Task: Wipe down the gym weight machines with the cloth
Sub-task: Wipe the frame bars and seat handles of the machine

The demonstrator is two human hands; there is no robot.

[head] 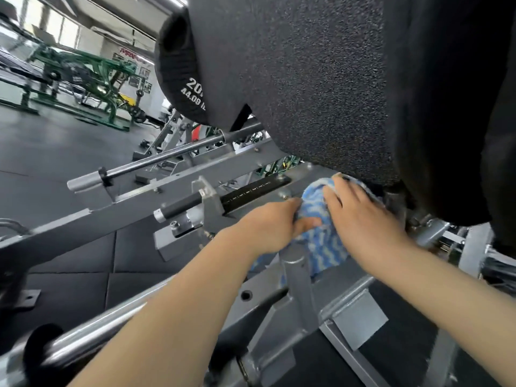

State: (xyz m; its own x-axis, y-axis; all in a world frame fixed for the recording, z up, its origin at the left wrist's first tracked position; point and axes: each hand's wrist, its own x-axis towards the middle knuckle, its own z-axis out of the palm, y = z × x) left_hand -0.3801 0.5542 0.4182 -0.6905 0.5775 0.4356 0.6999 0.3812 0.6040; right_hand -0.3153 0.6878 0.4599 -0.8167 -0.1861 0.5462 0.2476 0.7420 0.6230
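cloth (321, 238): you see blue with pale wavy stripes;
machine frame (117, 210): grey;
weight plate (178, 79): black, white lettering;
far machines (92, 76): green

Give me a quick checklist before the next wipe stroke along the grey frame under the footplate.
1. Cloth in hand: ok. The left hand pinches the blue cloth; the right hand presses flat on it.
2. Cloth on the frame: ok, bunched on the grey frame below the black footplate.
3. Path along the frame: not ok. A bolt head and a bracket sit just past the cloth.
4. Overhead load: cannot tell whether the footplate and weight plate are locked.
5. Fingertip clearance under the footplate: cannot tell, the edge hides them.
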